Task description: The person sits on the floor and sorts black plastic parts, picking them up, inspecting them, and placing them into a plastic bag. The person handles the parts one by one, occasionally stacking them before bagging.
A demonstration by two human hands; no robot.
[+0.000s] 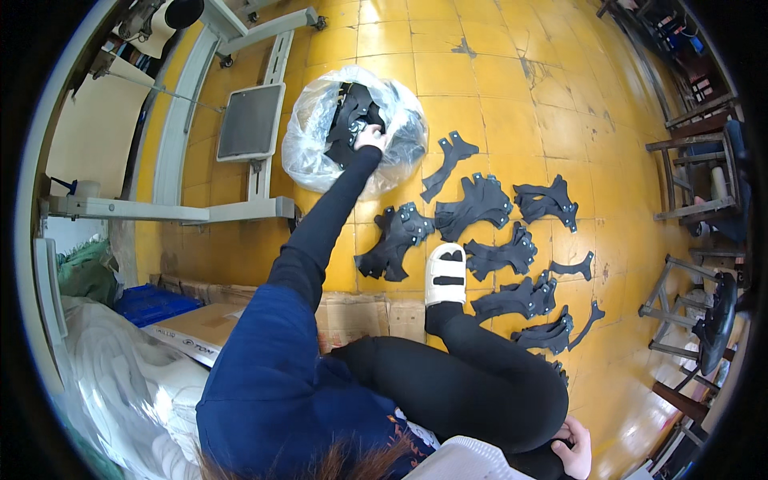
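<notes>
My left hand (370,138) reaches into a clear plastic bag (404,148) on the floor. Its fingers close at a black fabric piece (352,120) with metal snaps, among other such pieces in the bag; part of the fingers is hidden. My right hand (572,450) rests by my bent knee at the lower right, loosely curled, thumb apart, with nothing in it. To the right of the bag, several stacks of black fabric pieces (474,208) with snap ends lie on the floor. A single forked piece (450,164) lies nearest the bag, and another stack (396,242) is below it.
My white slipper (446,276) stands among the stacks on yellow floor tiles (552,104). A grey metal frame with a pedal (250,122) is left of the bag. Cardboard (352,318) and a blue tray (156,304) lie at lower left. Stools (696,312) line the right.
</notes>
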